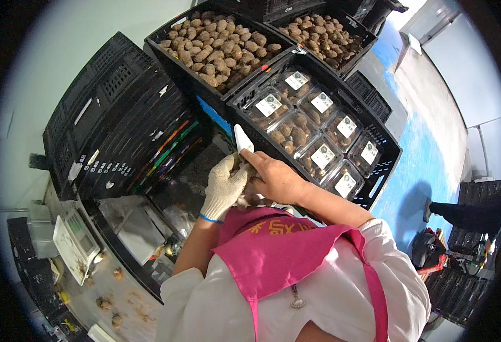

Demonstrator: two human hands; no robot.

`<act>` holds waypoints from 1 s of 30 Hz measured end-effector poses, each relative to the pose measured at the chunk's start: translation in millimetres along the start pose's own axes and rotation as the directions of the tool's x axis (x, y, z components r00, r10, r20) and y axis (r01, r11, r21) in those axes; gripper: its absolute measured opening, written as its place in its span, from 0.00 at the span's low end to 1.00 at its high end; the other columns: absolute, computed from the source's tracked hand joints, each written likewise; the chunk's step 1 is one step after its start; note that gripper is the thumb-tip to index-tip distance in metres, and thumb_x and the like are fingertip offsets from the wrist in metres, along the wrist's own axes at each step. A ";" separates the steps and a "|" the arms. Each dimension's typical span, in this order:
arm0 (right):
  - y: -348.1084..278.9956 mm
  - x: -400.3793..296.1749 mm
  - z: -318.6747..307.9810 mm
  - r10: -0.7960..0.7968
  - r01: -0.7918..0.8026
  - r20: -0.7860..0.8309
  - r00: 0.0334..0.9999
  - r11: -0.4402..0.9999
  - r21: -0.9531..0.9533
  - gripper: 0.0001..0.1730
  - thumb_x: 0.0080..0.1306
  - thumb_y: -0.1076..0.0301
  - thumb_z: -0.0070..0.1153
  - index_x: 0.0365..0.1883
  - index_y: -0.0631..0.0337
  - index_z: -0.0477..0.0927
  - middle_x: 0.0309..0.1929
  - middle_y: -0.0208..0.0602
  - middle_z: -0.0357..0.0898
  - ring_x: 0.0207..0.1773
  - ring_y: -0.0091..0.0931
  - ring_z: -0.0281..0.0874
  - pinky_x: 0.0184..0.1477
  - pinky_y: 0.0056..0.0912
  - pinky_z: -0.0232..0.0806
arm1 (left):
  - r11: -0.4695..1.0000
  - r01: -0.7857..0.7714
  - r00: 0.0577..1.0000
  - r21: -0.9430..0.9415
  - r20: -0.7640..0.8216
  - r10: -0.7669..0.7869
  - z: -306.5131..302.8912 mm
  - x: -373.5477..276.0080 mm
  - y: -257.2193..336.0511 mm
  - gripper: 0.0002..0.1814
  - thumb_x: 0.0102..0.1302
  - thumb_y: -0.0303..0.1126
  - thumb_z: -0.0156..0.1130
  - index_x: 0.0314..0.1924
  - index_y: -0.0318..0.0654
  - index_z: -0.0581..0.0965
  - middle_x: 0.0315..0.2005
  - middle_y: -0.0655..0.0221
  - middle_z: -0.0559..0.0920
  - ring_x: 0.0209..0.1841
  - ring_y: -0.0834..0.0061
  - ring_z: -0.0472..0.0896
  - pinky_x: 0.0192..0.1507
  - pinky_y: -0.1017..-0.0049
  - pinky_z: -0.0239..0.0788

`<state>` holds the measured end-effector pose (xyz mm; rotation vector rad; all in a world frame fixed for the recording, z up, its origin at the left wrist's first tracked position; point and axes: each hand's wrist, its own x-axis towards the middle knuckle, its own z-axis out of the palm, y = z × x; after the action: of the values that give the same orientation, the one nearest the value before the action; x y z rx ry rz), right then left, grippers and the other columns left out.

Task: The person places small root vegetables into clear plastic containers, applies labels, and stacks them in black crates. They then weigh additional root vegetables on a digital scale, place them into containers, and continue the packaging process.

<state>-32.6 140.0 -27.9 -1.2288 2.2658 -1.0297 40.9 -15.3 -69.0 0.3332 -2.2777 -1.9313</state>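
Observation:
My left hand (225,184), in a cream knitted glove with a blue cuff, is closed at the lower end of a white strip, apparently of labels (243,140). My bare right hand (278,177) meets it there, fingers pinching the strip; part of what lies between the hands is hidden. Just beyond them, a black plastic crate (381,188) holds several clear plastic boxes of brown tubers, probably taro. Most lids carry a white printed label (322,156). One clear box (291,132) near my hands shows a plain lid.
Two black crates of loose tubers (220,47) (323,36) stand behind. Stacked black crates (105,115) rise at the left. A white scale (76,243) sits on a worktop (135,316) with loose tubers. At the right, a person's leg (468,214) shows on the blue floor (430,171).

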 end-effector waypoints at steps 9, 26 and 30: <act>6.0 10.7 -27.8 0.053 -0.066 -0.087 0.995 0.985 -0.161 0.38 0.63 0.66 0.56 0.71 0.61 0.59 0.58 0.58 0.70 0.57 0.49 0.75 0.59 0.45 0.69 | 0.965 0.237 0.955 0.111 0.158 -0.252 -27.4 -7.0 22.5 0.13 0.68 0.36 0.60 0.34 0.30 0.80 0.17 0.64 0.78 0.18 0.75 0.79 0.23 0.70 0.69; -3.9 25.8 -43.0 -0.009 -0.006 0.057 0.998 0.965 0.264 0.27 0.51 0.57 0.75 0.45 0.60 0.80 0.40 0.40 0.79 0.46 0.36 0.78 0.50 0.36 0.70 | 0.839 -0.237 0.970 0.490 0.077 0.230 -46.1 -9.3 43.0 0.10 0.60 0.29 0.68 0.42 0.35 0.84 0.48 0.59 0.80 0.38 0.61 0.85 0.38 0.65 0.77; 2.1 26.2 -46.8 -0.030 0.023 0.027 0.999 0.976 0.218 0.17 0.54 0.61 0.72 0.36 0.60 0.81 0.38 0.40 0.78 0.45 0.36 0.78 0.48 0.36 0.70 | 0.832 -0.200 0.978 0.518 0.058 0.199 -43.6 -12.4 67.5 0.11 0.58 0.25 0.67 0.43 0.34 0.84 0.62 0.54 0.75 0.61 0.61 0.77 0.52 0.72 0.75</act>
<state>-76.8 139.0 2.5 -1.1766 2.0551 -1.2234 58.2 -43.5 5.3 0.1334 -2.6841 -1.1876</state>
